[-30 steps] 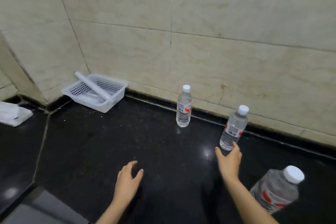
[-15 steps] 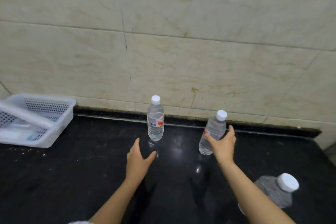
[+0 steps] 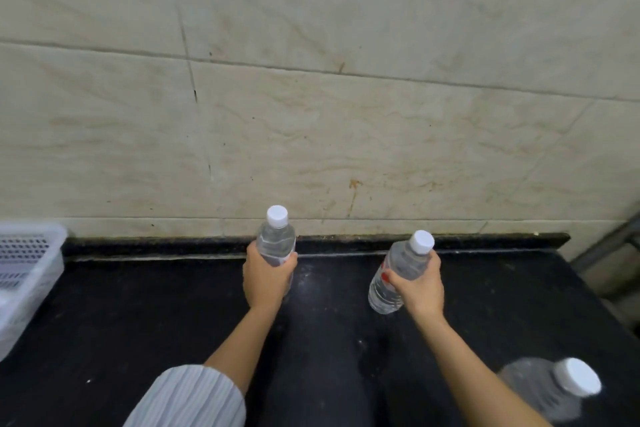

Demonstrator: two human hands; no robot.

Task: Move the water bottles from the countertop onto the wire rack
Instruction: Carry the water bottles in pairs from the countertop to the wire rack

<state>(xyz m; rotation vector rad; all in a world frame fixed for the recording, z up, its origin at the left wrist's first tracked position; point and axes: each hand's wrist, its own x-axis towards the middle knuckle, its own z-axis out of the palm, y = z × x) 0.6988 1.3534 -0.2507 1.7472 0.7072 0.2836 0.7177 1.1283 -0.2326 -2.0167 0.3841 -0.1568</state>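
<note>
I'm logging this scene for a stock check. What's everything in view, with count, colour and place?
water bottles: 3, clear with white caps; left bottle and tilted middle bottle both held, near bottle at lower right, blurred
countertop: 1, black, glossy, foreground
basket: 1, white, perforated, far left on the countertop
wall: 1, beige tiles, behind
sleeve: 1, pale striped, left forearm
hands: 2, bare; left hand grips the left bottle, right hand grips the middle bottle
</note>
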